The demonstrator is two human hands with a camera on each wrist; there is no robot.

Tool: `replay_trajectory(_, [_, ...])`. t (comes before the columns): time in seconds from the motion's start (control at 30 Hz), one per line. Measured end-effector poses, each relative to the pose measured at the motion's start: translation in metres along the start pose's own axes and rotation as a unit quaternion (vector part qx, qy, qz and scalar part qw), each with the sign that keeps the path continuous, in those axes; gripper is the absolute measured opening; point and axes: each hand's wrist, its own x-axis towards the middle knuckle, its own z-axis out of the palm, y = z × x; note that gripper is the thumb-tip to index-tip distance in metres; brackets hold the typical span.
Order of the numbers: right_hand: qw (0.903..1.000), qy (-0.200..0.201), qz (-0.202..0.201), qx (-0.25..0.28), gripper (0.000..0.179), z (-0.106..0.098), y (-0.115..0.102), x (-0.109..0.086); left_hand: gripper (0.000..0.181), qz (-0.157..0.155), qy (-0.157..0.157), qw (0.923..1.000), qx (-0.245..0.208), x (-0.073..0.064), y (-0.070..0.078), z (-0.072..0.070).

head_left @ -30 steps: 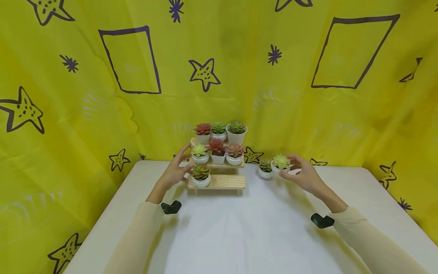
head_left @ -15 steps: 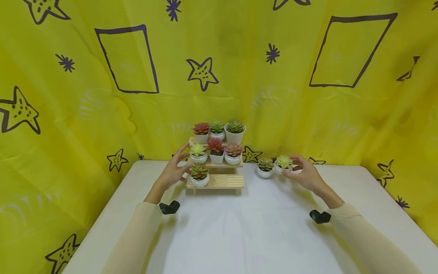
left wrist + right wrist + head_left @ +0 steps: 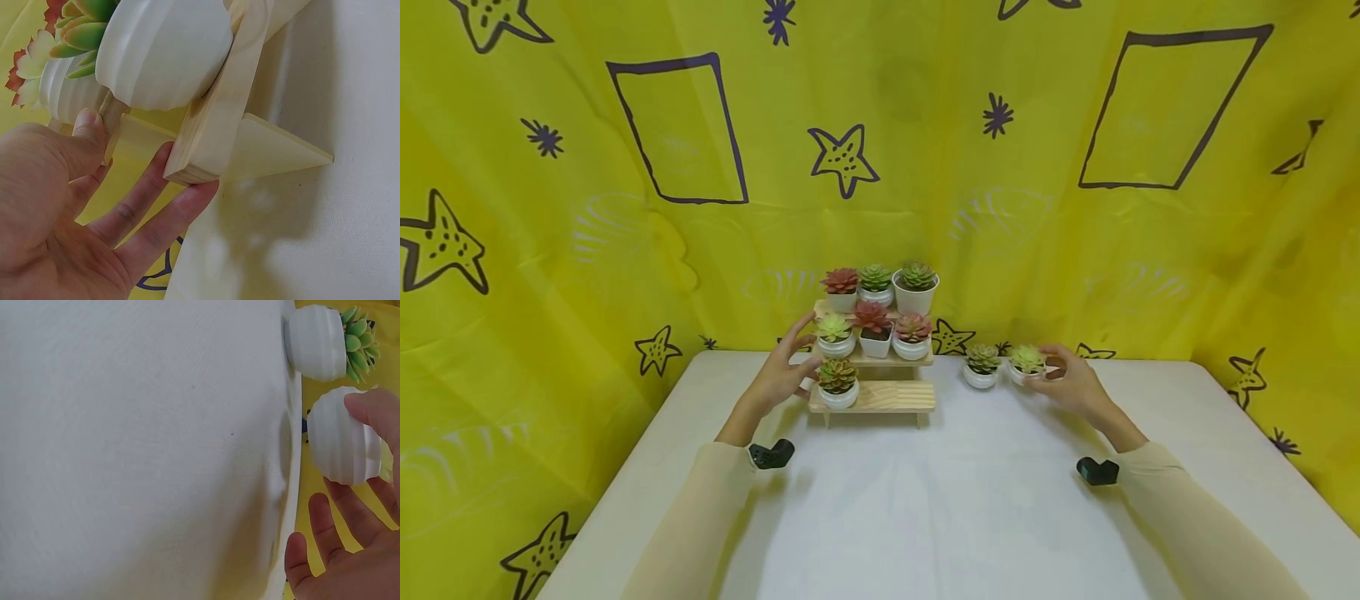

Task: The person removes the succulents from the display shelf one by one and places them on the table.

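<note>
A small potted succulent [image 3: 1026, 362], pale green in a round white ribbed pot [image 3: 340, 440], is in my right hand [image 3: 1072, 385]. Thumb and forefinger pinch the pot's sides, and a narrow gap shows beneath it in the right wrist view. Just left of it, a darker green potted succulent [image 3: 981, 367] stands on the table. My left hand [image 3: 778, 375] touches the left end of a three-tier wooden stand [image 3: 895, 397]. In the left wrist view its thumb lies at one shelf's end, and extended fingers [image 3: 200, 199] touch the lowest shelf.
On the stand's upper tiers sit several potted succulents, including a red one [image 3: 872, 321] in a square pot. One green-orange succulent [image 3: 838, 379] occupies the lowest shelf's left end. A white cloth covers the table [image 3: 880, 517], and a yellow patterned curtain [image 3: 880, 225] hangs behind.
My right hand has carried the pale green succulent rightward and slightly down, opening a gap from the darker green one. The left hand stays at the stand.
</note>
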Motion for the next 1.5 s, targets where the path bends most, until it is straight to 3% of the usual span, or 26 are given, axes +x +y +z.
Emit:
replay_trajectory(0.53, [0.9998,-0.010,0.005,-0.019,0.075,0.006,0.014,0.005,0.079,-0.002,0.003,1.0000,-0.002,0.000,0.004,0.002])
replay_trajectory(1.5, [0.9985,-0.042,0.032,0.013,0.080,0.003,0.013,0.006,0.080,0.003,-0.001,1.0000,-0.005,-0.001,0.002,0.001])
